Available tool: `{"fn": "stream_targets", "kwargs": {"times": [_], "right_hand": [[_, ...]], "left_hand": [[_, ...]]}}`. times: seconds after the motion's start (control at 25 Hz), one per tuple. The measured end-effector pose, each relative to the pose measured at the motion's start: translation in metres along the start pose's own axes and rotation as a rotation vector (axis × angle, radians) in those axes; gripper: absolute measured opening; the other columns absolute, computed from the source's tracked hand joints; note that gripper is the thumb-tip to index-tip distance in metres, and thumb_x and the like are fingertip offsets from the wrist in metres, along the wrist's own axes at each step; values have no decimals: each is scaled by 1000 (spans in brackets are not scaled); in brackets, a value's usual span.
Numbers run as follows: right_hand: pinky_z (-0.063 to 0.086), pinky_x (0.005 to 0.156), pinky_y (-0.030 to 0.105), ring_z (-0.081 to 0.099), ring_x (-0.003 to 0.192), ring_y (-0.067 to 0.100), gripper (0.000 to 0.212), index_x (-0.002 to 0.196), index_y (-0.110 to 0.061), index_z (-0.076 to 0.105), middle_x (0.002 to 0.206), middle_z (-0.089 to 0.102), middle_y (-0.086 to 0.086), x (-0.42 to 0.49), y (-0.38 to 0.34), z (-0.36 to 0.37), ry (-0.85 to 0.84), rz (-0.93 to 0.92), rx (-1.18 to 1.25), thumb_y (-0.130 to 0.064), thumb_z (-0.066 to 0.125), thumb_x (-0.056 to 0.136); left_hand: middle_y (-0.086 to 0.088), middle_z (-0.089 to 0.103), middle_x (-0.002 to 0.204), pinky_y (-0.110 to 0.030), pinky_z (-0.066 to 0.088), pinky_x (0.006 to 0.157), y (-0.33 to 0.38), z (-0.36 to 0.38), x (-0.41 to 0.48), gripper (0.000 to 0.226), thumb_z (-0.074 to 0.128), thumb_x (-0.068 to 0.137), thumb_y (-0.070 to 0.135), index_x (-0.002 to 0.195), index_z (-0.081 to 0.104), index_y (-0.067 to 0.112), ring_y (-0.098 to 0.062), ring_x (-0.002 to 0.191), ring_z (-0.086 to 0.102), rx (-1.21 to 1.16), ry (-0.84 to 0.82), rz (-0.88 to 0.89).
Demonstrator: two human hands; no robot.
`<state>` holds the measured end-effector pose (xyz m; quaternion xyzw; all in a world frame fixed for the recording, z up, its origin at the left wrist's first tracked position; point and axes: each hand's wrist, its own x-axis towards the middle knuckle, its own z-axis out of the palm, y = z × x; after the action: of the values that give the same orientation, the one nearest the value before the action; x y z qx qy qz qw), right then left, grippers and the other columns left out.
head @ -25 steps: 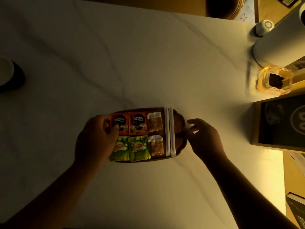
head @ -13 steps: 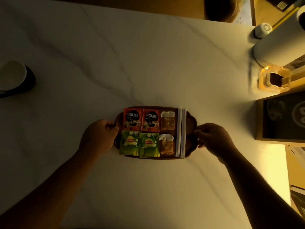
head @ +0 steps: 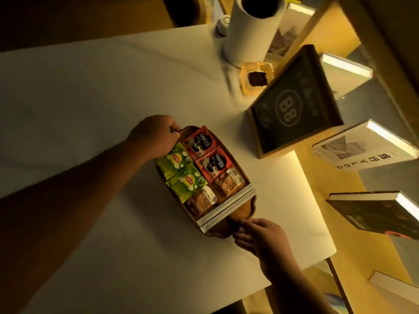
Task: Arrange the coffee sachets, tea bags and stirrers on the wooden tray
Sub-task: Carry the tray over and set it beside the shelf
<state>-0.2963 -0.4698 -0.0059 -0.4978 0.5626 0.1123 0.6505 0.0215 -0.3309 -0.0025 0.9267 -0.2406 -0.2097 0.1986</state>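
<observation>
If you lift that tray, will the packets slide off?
Probably not if level: the wooden tray has a raised rim. The sachets look light and loose, so tilting could shift them. The left hand and right hand hold both ends.

Wooden tray (head: 238, 211) angled on table, sachets in rows.

Red coffee sachets (head: 205, 155), green tea bags (head: 180, 172), white table (head: 90, 91).

Tray: the wooden tray (head: 243, 213) has turned from level across the frame to a diagonal, upper left to lower right.
Hands: left hand (head: 155, 137) now grips the upper end, right hand (head: 260, 240) the lower.
</observation>
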Motion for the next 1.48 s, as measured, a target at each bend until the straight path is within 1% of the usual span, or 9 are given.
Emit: {"fn": "stream_targets", "kwargs": {"times": [0.2, 0.4, 0.6, 1.0, 1.2, 1.28, 1.32, 1.4, 1.48], "right_hand": [[64, 68, 40, 78, 81, 37, 21, 97, 4, 71, 84, 78, 23, 2, 13, -10, -21, 131, 232, -17, 69, 94], [64, 68, 42, 78, 82, 36, 22, 101, 5, 68, 85, 79, 20, 5, 22, -11, -24, 186, 364, -16, 68, 95], [63, 63, 38, 79, 80, 34, 22, 99, 4, 69, 82, 79, 17, 9, 22, -14, 6, 215, 396, -17, 70, 94], [63, 65, 39, 79, 78, 33, 20, 93, 3, 73, 78, 79, 15, 14, 24, -18, 22, 214, 379, -17, 70, 94], [64, 69, 42, 78, 82, 35, 17, 103, 0, 70, 87, 79, 20, 9, 18, -22, -8, 285, 445, -14, 65, 96], [64, 66, 41, 78, 78, 33, 20, 104, -2, 71, 88, 79, 19, 0, 13, -27, -27, 263, 316, -19, 65, 96], [64, 64, 40, 78, 73, 29, 20, 103, -6, 72, 85, 80, 14, -4, 11, -29, -5, 192, 144, -23, 65, 96], [63, 60, 40, 74, 66, 17, 17, 99, -22, 72, 77, 78, 0, -11, 8, -24, 130, -82, -272, -36, 63, 94], [54, 55, 30, 67, 66, 4, 8, 88, -40, 65, 73, 72, -12, -21, 0, 2, 212, -408, -548, -47, 60, 89]], "left_hand": [[-10, 71, 116, -33, 42, 72, 57, 25, 41, 24, 62, 93, 26, 114, 69, 18, -29, 101, 65, 72, -53, 108], [-10, 70, 118, -33, 43, 73, 86, 45, 59, 25, 60, 94, 27, 116, 69, 19, -31, 106, 63, 120, -88, 160], [-10, 70, 116, -34, 42, 72, 99, 54, 66, 24, 59, 94, 29, 113, 70, 19, -31, 103, 64, 150, -95, 158], [-12, 69, 119, -35, 46, 76, 98, 62, 65, 26, 59, 95, 28, 116, 69, 17, -33, 106, 63, 170, -92, 142], [-12, 63, 124, -33, 46, 76, 91, 61, 50, 32, 54, 97, 34, 123, 65, 18, -29, 108, 61, 68, -48, 109], [-12, 61, 127, -35, 48, 79, 72, 55, 32, 43, 53, 95, 43, 129, 59, 18, -29, 111, 60, -35, 7, 30], [-13, 61, 127, -37, 48, 82, 59, 52, 19, 46, 54, 95, 45, 130, 58, 16, -31, 113, 60, -64, 46, -10], [-16, 63, 125, -40, 48, 91, 23, 47, -18, 44, 59, 92, 41, 124, 63, 11, -36, 114, 60, -38, 143, -36], [-19, 63, 127, -43, 48, 97, -28, 44, -71, 41, 67, 86, 32, 119, 67, 8, -41, 115, 59, 44, 203, -16]]}}
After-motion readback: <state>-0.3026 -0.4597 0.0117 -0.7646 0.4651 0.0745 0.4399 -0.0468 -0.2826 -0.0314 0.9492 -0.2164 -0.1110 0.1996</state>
